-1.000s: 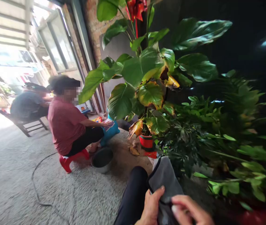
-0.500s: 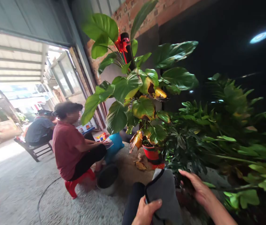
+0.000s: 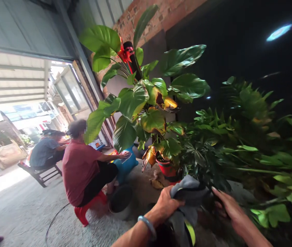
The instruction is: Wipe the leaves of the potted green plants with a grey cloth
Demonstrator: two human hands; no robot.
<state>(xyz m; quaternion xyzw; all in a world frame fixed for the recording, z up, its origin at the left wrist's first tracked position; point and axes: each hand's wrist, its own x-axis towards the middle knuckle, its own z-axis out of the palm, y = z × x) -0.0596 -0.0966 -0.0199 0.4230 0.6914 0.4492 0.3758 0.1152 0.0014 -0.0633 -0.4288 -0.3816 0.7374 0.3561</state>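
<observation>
- Turned over since the earlier frame, the bare left hand point(image 3: 168, 202) bunched a soft grey, black-edged cloth point(image 3: 188, 181).
- Its grip was closed on that cloth, partly folded, not yet set down.
- Right hand point(image 3: 224, 203) curled just beside; whether its grip held anything, I couldn't tell.

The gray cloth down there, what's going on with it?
A person's left hand is gripping the gray cloth, which is bunched up. The right hand is close by its other side; I can't tell if it touches. Just beyond, a big leafy plant stands in a red pot. Off to the left, somebody in a red shirt sits on a red stool.
</observation>
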